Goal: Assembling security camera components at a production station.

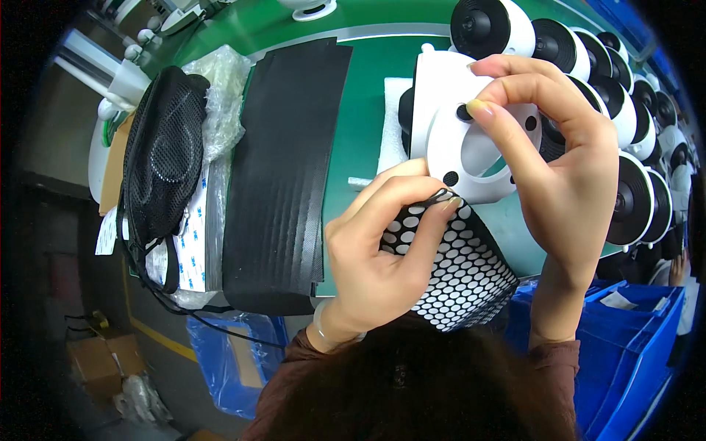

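My left hand (382,250) pinches the top edge of a black sheet (471,283) covered with rows of white round spots. Just above it stands a white housing (441,81) with a flat white ring-shaped base (445,143) facing me. Small black round pads (531,123) sit around the ring. At the ring's upper left, the thumb and forefinger of my right hand (566,140) close together on another black round pad (464,112); its back edge is hidden by the fingertips. My right hand's other fingers rest against the housing.
Several white housings with black round fronts (629,198) crowd the right side. A long black sheet (283,176) lies left on the green table (360,88), beside a black mesh bag (165,147) and bubble wrap (224,95). Blue bins (625,353) stand lower right.
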